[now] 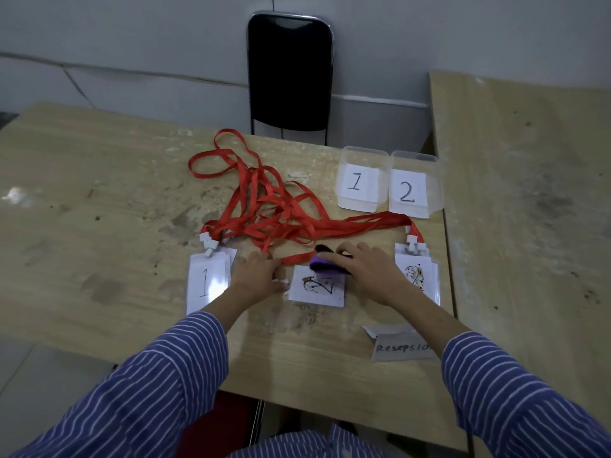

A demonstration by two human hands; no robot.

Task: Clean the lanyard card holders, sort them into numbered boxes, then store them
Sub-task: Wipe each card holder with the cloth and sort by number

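Left hand: left hand [256, 279] lies flat on the wooden table [99, 226] with fingers straight, pressing the left edge of the middle card holder [319, 287] and touching a strap.
Holders with "1": a stack of holders marked 1 [207, 281] lies at the left, just beside the left hand, clipped to red lanyards [264, 203] that lie tangled behind.
Middle holder: it shows a dirty "2" and lies between both hands.
Right hand: right hand [370, 271] has fingers curled round a purple and black cloth [327, 264], which rests on the top edge of the middle holder.
Holders with "2": a stained stack [417, 272] lies at the right.
Boxes: clear box 1 [358, 180] and box 2 [413, 186] stand touching, behind the right stack.
Paper sign: a handwritten label [401, 347] lies near the right sleeve.
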